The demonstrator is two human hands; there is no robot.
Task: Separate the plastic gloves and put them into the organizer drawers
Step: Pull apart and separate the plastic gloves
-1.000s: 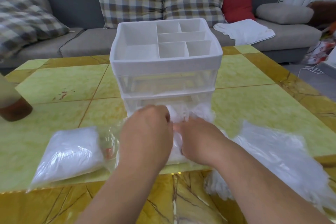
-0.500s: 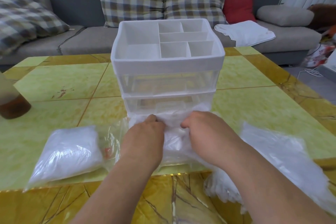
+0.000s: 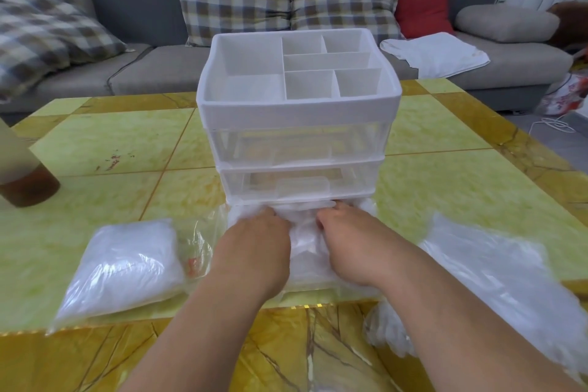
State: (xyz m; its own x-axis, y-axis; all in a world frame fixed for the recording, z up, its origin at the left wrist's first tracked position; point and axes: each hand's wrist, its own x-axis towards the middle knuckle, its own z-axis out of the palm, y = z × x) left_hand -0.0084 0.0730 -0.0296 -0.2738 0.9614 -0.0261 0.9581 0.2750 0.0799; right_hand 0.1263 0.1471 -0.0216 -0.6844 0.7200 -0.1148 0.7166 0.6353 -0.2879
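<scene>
Drawer holds gloves; bag left; pile right

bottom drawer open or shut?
Open: bottom drawer sticks out in front of the organizer, gloves inside, left hand and right hand on them. Middle drawer sits flush.
</scene>
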